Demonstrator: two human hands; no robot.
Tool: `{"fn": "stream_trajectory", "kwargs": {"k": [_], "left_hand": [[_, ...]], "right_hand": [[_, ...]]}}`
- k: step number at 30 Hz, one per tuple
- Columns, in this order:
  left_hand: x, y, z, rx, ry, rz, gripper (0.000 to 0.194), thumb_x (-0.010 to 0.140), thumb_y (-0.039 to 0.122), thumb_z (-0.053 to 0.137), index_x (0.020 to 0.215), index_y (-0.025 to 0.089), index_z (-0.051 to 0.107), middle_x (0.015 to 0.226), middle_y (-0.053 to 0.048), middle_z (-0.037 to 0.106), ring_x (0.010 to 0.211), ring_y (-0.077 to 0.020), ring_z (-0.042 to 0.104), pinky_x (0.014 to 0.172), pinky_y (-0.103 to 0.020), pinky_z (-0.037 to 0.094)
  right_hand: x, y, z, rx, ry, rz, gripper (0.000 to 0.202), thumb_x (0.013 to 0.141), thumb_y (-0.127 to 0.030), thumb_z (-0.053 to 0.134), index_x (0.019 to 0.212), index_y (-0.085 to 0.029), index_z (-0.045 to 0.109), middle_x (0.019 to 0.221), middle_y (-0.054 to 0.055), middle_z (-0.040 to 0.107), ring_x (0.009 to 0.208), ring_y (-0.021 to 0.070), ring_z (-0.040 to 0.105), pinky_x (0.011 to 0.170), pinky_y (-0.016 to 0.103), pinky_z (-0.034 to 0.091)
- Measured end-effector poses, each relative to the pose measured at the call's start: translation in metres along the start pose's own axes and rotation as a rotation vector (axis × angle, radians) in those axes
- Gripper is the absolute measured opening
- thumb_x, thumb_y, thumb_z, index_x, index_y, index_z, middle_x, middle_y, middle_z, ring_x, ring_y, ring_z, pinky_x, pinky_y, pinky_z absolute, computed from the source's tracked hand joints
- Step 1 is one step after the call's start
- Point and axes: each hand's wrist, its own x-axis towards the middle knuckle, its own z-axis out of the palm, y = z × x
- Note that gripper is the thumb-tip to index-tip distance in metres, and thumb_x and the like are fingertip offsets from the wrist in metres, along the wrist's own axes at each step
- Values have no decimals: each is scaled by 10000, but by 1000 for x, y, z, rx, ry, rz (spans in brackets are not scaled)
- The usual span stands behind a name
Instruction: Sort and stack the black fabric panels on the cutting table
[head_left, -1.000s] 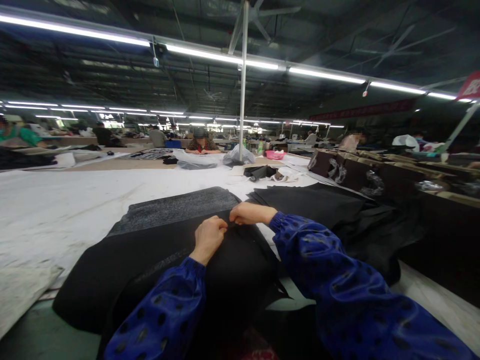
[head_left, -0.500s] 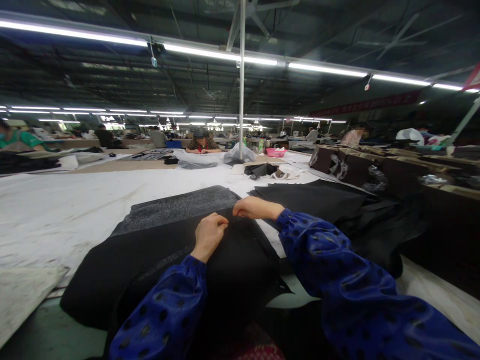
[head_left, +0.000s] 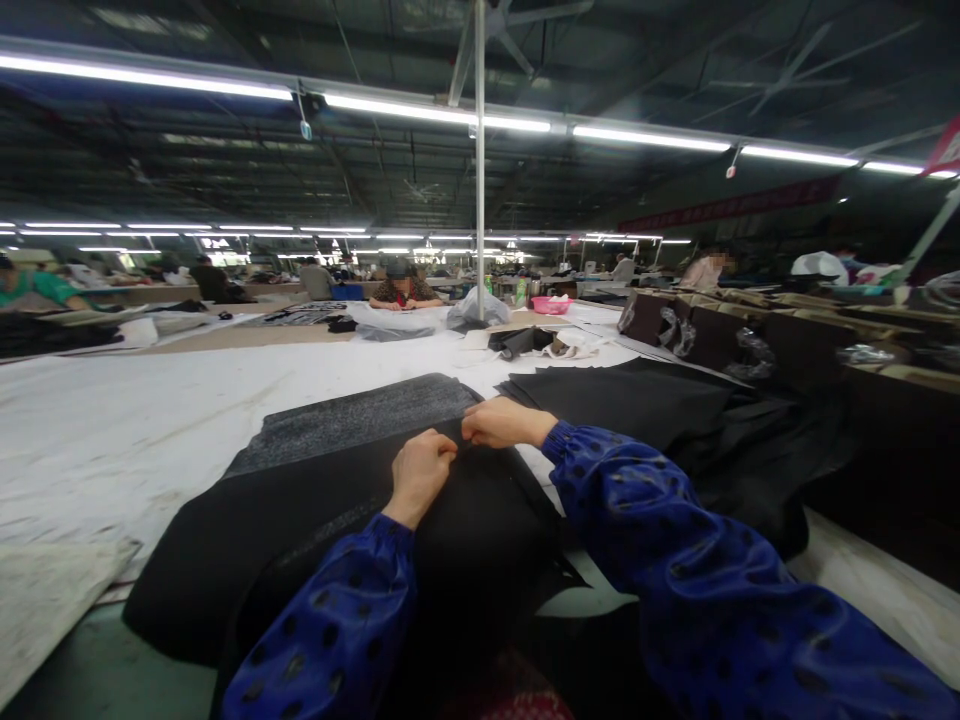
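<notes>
Black fabric [head_left: 202, 540] lies in layers on the table before me, its near part folded over and hanging toward my lap. A speckled grey strip [head_left: 352, 420] shows along its far side. My left hand [head_left: 421, 475] pinches the black fabric near the fold's edge, fingertips pressed together. Just to its right, my right hand [head_left: 504, 422] is closed in a pinch on the same fabric, close to the grey strip's right end. The two sets of fingertips almost meet. Blue dotted sleeves cover both my forearms.
More black fabric pieces [head_left: 630, 390] are stacked to the right. Behind them stand dark brown boxes [head_left: 697, 335] with plastic wrap. A white sheet [head_left: 150, 400] covers the table. Farther back are a pole [head_left: 481, 180], a pink basin [head_left: 551, 305] and a person [head_left: 405, 290] seated across the table.
My right hand has shifted slightly left and down, closer to my left hand. Both hands keep pinching the fabric, which lies nearly the same.
</notes>
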Motion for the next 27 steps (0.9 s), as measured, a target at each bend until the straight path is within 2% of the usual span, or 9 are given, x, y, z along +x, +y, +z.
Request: {"fn": "stream_trajectory", "kwargs": {"k": [7, 14, 20, 27], "left_hand": [[-1, 1, 0, 26, -7, -8, 143, 780, 215, 593, 805, 283, 717, 921, 41, 687, 861, -159, 619, 677, -249, 413], [-4, 1, -1, 148, -67, 103, 214, 832, 220, 528, 835, 294, 728, 924, 32, 666, 842, -143, 613, 641, -239, 393], [-6, 3, -3, 252, -94, 212, 269, 871, 214, 466, 793, 262, 719, 898, 4, 648, 822, -147, 605, 638, -241, 390], [-5, 4, -2, 325, -124, 244, 290, 883, 189, 429, 786, 209, 702, 904, -40, 642, 846, -168, 609, 676, -247, 408]], "right_hand": [[-1, -1, 8, -32, 44, -16, 153, 821, -139, 526, 898, -179, 653, 913, 40, 646, 833, 156, 584, 641, 248, 349], [-5, 0, 32, -114, 134, -96, 152, 885, -175, 469, 905, -177, 620, 897, 35, 617, 815, 141, 549, 599, 249, 314], [-4, -4, 31, -210, 79, -124, 187, 923, -166, 449, 953, -179, 633, 943, 44, 616, 818, 153, 516, 603, 259, 328], [-2, -14, 34, -306, 34, -204, 251, 962, -183, 385, 981, -134, 631, 990, 92, 613, 891, 193, 492, 682, 295, 389]]}}
